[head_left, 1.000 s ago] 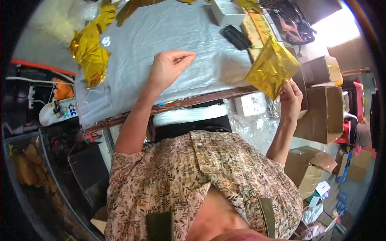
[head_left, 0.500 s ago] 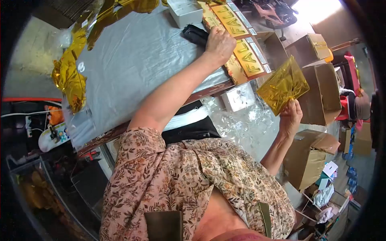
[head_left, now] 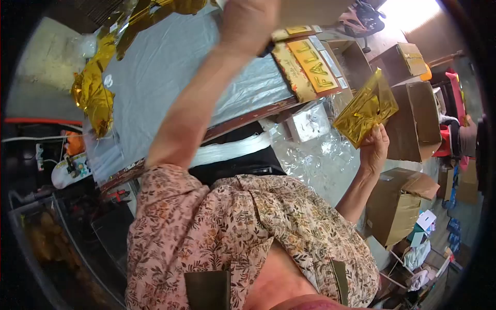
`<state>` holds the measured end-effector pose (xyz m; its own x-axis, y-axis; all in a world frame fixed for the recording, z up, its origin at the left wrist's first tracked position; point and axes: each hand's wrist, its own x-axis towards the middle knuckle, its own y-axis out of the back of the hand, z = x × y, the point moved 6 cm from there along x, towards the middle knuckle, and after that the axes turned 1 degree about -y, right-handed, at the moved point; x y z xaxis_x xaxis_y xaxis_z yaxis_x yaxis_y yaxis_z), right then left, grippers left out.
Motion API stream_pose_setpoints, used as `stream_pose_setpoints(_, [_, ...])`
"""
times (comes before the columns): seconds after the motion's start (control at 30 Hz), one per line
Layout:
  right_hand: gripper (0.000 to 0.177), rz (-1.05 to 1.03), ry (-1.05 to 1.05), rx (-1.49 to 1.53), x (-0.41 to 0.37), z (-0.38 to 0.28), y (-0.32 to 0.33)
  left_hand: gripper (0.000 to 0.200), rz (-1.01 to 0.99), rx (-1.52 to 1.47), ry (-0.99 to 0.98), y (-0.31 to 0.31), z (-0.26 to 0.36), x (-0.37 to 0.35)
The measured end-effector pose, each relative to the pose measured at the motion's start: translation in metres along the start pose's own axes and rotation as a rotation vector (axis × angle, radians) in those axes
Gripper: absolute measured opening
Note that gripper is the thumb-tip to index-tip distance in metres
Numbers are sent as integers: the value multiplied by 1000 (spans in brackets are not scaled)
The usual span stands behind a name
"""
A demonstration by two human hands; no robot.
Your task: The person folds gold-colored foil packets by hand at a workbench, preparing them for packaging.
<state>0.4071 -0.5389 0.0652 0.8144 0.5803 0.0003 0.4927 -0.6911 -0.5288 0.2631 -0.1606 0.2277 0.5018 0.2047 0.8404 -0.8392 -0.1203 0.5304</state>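
The gold foil packet (head_left: 366,107) is held beyond the table (head_left: 170,77) edge at 2 o'clock, pinched at its lower corner by the right hand (head_left: 376,147). It is judged light, thin, slippery and easily creased; edges should be gripped. The left hand (head_left: 248,23) is positioned at 12 o'clock beside the FALL cards (head_left: 315,64); its grip cannot be determined. Cardboard boxes (head_left: 413,124) are stacked at 3 o'clock.
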Motion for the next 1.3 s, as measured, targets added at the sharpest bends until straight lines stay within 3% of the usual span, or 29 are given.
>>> stream_pose_setpoints(0.07, [16, -18, -47, -30, 4, 4, -30, 31, -26, -737, 510, 66, -33, 5])
stream_pose_setpoints(0.13, [17, -56, -110, -59, 12, 15, -68, 25, -170, -632, 419, 83, -121, -37])
stream_pose_setpoints(0.2, [31, -220, -276, -149, 22, 42, -110, 32, -422, -540, 597, 108, -172, -89])
stream_pose_setpoints(0.23, [29, -295, -322, -160, 33, 60, -121, 33, -514, -484, 626, 114, -207, -127])
stream_pose_setpoints(0.33, [25, -531, -526, -295, 38, 108, -203, 33, -559, -352, 775, 131, -258, -212])
stream_pose_setpoints(0.4, [24, -540, -580, -395, 37, 139, -271, 33, -581, -312, 843, 132, -281, -248])
stream_pose_setpoints(0.5, [21, -748, -594, -628, 59, 205, -325, 34, -486, -267, 799, 125, -306, -281])
stream_pose_setpoints(0.53, [20, -833, -572, -770, 63, 222, -340, 34, -475, -272, 811, 126, -303, -282])
stream_pose_setpoints(0.57, [17, -728, -709, -674, 64, 240, -347, 33, -483, -221, 833, 126, -301, -284])
stream_pose_setpoints(0.6, [17, -726, -714, -685, 66, 250, -354, 33, -495, -169, 851, 125, -298, -283])
stream_pose_setpoints(0.73, [13, -691, -629, -801, 65, 267, -379, 30, -457, -199, 800, 122, -293, -281])
stream_pose_setpoints(0.8, [12, -616, -594, -903, 67, 269, -383, 26, -281, -200, 866, 125, -293, -281])
stream_pose_setpoints(0.93, [13, -682, -616, -950, 71, 275, -393, 28, -332, -265, 956, 120, -301, -293])
stream_pose_setpoints(1.0, [13, -654, -574, -1017, 74, 278, -394, 28, -137, -356, 553, 133, -291, -282])
stream_pose_setpoints(1.03, [13, -656, -577, -1021, 77, 279, -393, 28, -136, -357, 558, 135, -290, -279])
stream_pose_setpoints(1.1, [16, -712, -526, -1037, 84, 279, -391, 26, -310, -332, 844, 124, -299, -282])
stream_pose_setpoints(1.3, [13, -673, -431, -1024, 84, 279, -389, 27, -324, -291, 783, 116, -302, -281])
